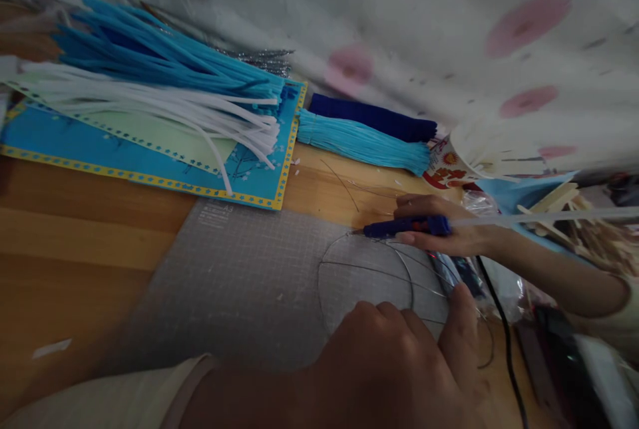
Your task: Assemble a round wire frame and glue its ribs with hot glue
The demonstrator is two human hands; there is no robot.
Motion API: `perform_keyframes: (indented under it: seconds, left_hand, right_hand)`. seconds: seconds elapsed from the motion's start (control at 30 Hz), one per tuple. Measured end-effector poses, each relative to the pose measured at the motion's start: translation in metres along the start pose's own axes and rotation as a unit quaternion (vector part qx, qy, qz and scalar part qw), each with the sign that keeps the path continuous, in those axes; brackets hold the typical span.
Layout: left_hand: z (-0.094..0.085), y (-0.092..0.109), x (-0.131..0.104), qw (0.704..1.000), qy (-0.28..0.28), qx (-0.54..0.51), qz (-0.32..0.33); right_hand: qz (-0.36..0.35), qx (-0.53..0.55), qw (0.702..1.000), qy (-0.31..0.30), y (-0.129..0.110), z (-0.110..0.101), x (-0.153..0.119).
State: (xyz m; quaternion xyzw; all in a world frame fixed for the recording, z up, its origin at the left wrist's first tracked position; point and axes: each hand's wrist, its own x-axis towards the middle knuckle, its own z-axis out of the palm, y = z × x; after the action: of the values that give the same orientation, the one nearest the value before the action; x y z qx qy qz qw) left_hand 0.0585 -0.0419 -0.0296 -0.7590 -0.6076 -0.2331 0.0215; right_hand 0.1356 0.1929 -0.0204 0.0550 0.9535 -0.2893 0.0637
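My right hand (439, 223) grips a blue glue gun (407, 225) with a long pale glue stick (544, 216) coming out of its rear end. Its nozzle touches, or nearly touches, the upper left of a thin wire frame (367, 265) of curved loops and crossing strands. Closer to me, my left hand (394, 356) is closed over the near side of that frame, knuckles up, one digit stretched toward the right; the fingertips are mostly hidden. Below the frame lies a grey gridded cutting mat (234, 276) on the wooden table (64, 236).
Blue pipe cleaners (170, 50) and white pipe cleaners (150, 100) lie on a blue card (150, 163). Behind are light-blue and navy bundles (369, 116), a paper cup (446, 159) and wooden sticks (554, 206). A black cord (502, 329) runs at the right, near a patterned curtain (399, 30).
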Motion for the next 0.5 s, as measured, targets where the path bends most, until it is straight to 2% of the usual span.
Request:
perform_keyframes:
  seconds: [0.3,0.5]
  left_hand:
    - [0.001,0.0,-0.001,1.0,-0.007,0.003,0.006]
    - [0.003,0.001,-0.002,1.0,-0.026,-0.006,-0.008]
  right_hand:
    - [0.12,0.104,0.987,-0.033,-0.006,-0.007,0.008]
    - [0.187,0.053,0.974,-0.113,-0.014,-0.027,0.021]
